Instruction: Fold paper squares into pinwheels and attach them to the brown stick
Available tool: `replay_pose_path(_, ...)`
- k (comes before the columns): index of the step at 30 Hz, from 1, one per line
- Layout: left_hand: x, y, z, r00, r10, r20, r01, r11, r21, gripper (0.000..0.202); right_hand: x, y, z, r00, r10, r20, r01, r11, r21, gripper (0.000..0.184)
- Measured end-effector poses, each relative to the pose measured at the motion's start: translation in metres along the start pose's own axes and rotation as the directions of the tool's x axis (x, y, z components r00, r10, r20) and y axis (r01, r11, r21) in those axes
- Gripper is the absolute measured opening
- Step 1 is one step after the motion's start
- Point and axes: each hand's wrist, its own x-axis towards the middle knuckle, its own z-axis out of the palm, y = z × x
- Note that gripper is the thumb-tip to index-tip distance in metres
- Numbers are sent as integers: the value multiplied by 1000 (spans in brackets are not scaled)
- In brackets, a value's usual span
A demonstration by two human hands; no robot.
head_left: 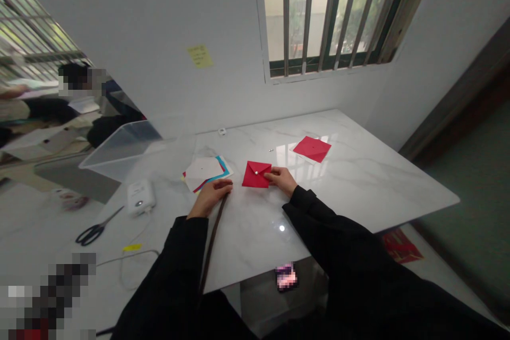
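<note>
Red envelope (255, 176), long axis sideways, flap toward surface's (378, 170) near edge, is right-end pinched by right hand (282, 180); brown strip (214, 234) by left hand (210, 197).

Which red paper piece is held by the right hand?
The folded red envelope with a shiny stud: the right hand grips its right side. Another red piece lies untouched, farther right; the red in the stack is mostly covered.

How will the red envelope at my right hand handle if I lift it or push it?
The red envelope is probably light, since it looks thin and flat. It seems moderately stiff: with the right hand at one edge, the far side shows no obvious droop. Pushed along the glossy tabletop, it would likely slide.
</note>
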Motion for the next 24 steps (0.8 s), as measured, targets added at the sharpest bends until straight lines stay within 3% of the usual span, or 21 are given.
replay_pose_path(4,2,6,-16,988,123,-90,-85,934,346,22,3,2,-7,999,-50,12,50,996,-73,30)
replay_pose_path(9,-8,6,-12,974,201,-104,-133,880,456,18,2,3,-8,997,-66,32,69,992,-107,34)
replay_pose_path(12,-20,19,-7,943,281,-178,-192,897,398,20,0,2,-8,997,-73,11,74,992,-102,39)
replay_pose_path(14,-31,33,1,933,314,-174,-250,916,314,23,0,1,-8,997,-78,1,78,992,-102,42)
replay_pose_path(16,-45,46,18,941,314,-125,-277,929,247,29,0,2,-8,996,-84,7,84,991,-99,47)
replay_pose_path(18,-57,54,39,939,322,-123,-314,946,80,38,0,3,-9,995,-99,14,100,990,-97,51)
replay_pose_path(20,-63,51,62,923,329,-201,-352,931,-92,44,0,3,-10,992,-122,11,123,987,-100,53)
replay_pose_path(24,-49,22,95,882,258,-394,-322,941,-105,51,-4,0,-14,990,-140,2,140,985,-97,55)
